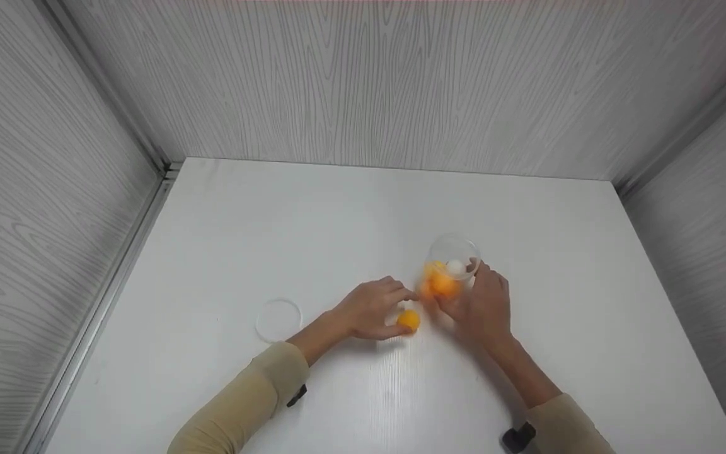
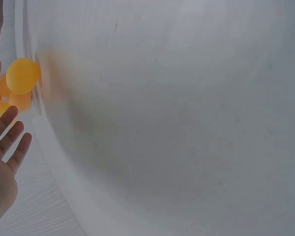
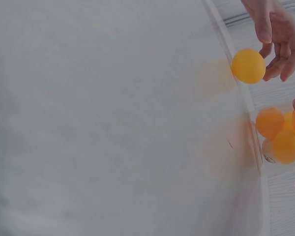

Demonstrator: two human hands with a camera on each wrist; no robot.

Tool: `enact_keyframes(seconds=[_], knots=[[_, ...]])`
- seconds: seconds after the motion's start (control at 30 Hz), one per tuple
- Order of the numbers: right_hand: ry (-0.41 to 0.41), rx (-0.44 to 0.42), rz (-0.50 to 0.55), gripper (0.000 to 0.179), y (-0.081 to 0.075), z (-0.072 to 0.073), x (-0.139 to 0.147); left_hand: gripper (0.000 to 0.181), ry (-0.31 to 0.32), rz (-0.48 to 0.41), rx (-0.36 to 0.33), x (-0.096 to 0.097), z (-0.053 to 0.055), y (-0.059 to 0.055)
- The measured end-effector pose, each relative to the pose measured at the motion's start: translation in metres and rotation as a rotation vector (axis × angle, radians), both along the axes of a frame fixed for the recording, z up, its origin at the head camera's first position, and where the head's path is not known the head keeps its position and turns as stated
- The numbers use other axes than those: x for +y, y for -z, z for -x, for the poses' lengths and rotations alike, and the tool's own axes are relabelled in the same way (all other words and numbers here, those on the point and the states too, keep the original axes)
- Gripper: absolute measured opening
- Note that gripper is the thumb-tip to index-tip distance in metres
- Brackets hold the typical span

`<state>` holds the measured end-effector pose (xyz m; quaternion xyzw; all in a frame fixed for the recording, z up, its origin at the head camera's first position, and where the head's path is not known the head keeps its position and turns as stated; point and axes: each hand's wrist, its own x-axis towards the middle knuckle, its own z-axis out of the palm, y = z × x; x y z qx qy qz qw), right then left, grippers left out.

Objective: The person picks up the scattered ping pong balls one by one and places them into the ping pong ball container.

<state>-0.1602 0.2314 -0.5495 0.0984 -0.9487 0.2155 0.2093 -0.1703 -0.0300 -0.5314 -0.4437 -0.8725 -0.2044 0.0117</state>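
In the head view my left hand (image 1: 372,309) is beside a single orange ping-pong ball (image 1: 408,321) on the white table. Its thumb lies at the ball's near side, and its other fingers reach past it, spread apart in the left wrist view. The ball sits low, close to its reflection, in the right wrist view (image 3: 248,66). My right hand (image 1: 486,302) grips a clear round container (image 1: 454,243) from its right side. Inside are several orange balls (image 1: 443,287) and a white ball (image 1: 455,267). The right fingers partly hide the container's wall.
A clear round lid (image 1: 279,320) lies flat on the table (image 1: 312,227), left of my left hand. Grey wood-grain panels (image 1: 363,82) rise behind the table and along both sides.
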Motion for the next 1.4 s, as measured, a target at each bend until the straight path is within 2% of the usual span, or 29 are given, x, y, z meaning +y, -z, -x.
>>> enact_keyframes(seconds=[0.33,0.97,1.2,1.4], knots=[[0.009,0.038,-0.046,0.087,-0.0008,-0.0004,-0.0012,0.049,0.024,0.03,0.02,0.0033,-0.0023,0.0063],[0.015,0.033,-0.006,0.083,0.0,-0.0002,-0.0001,0.039,0.023,0.069,-0.019,0.0049,-0.0054,0.0065],[0.032,-0.001,-0.017,0.086,-0.0011,0.0008,-0.0003,0.031,0.008,0.058,-0.023,0.0033,-0.0079,0.0062],[0.044,-0.046,0.014,0.087,-0.0015,0.001,-0.0004,0.027,0.0,0.04,-0.022,0.003,-0.0085,0.0076]])
